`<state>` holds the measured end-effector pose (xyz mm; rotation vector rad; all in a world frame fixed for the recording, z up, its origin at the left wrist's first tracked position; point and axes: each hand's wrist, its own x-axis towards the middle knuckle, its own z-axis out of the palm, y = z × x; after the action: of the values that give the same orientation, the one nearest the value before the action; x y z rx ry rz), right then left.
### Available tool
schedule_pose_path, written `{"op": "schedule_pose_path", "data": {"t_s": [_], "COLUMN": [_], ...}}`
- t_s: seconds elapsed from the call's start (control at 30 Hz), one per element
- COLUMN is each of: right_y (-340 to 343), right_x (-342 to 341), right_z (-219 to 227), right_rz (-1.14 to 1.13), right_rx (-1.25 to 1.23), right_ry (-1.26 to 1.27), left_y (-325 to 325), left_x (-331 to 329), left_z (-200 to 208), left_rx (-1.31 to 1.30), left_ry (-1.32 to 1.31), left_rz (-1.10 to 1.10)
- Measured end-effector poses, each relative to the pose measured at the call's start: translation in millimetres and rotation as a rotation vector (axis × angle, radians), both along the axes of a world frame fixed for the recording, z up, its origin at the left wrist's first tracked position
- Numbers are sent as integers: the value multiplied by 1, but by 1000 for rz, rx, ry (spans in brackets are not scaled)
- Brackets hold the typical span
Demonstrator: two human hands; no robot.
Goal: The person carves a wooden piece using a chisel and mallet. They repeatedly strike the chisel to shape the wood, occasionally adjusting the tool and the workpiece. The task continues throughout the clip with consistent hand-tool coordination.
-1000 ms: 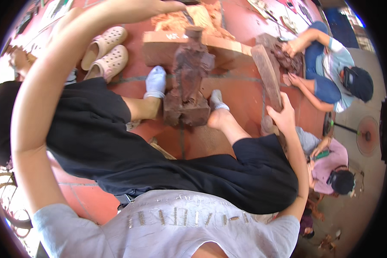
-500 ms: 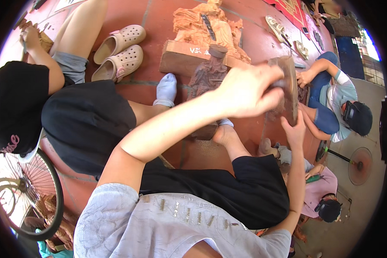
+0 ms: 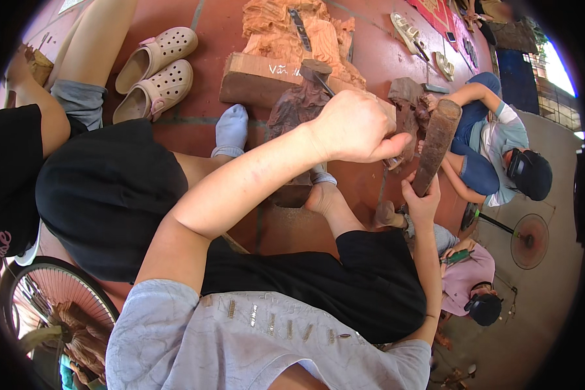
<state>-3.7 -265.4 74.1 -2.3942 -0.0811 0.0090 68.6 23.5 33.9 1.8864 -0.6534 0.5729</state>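
Note:
My left hand (image 3: 357,128) is closed around a chisel (image 3: 392,163), whose butt end sticks out below the thumb while its thin shaft shows past the knuckles. It hovers over a dark brown wood carving (image 3: 292,110) standing between my feet, partly hidden by my forearm. Where the chisel's tip meets the carving, I cannot make out. To the right, my right hand (image 3: 424,201) grips the lower end of a thick wooden mallet (image 3: 439,140), a worn flat-sided bar held tilted up. A gap separates the mallet from the chisel's butt.
Behind the dark carving lies a larger orange wood carving (image 3: 292,29) on a block base. Beige clogs (image 3: 156,88) rest at the far left, near a seated person's legs. Another person (image 3: 484,143) works on a dark carving (image 3: 404,104) at right. A bicycle wheel (image 3: 58,305) stands lower left.
The mallet, blurred close to my left hand before, has swung away from it and now leans to the right. My view has shifted slightly, so the surroundings sit further left.

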Motion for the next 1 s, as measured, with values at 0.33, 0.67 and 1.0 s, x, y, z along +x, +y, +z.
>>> {"op": "schedule_pose_path", "data": {"t_s": [0.33, 0.67, 1.0], "right_y": [11, 13, 28], "right_x": [-3, -4, 9], "right_z": [-2, 1, 9], "right_rz": [106, 334, 396], "right_rx": [42, -213, -422], "right_ry": [-50, -358, -363], "left_y": [15, 35, 34], "left_x": [10, 10, 12], "left_z": [-9, -9, -18], "left_rx": [-43, -271, -234], "left_ry": [-55, -56, -138], "left_rz": [-118, -191, -156]}}
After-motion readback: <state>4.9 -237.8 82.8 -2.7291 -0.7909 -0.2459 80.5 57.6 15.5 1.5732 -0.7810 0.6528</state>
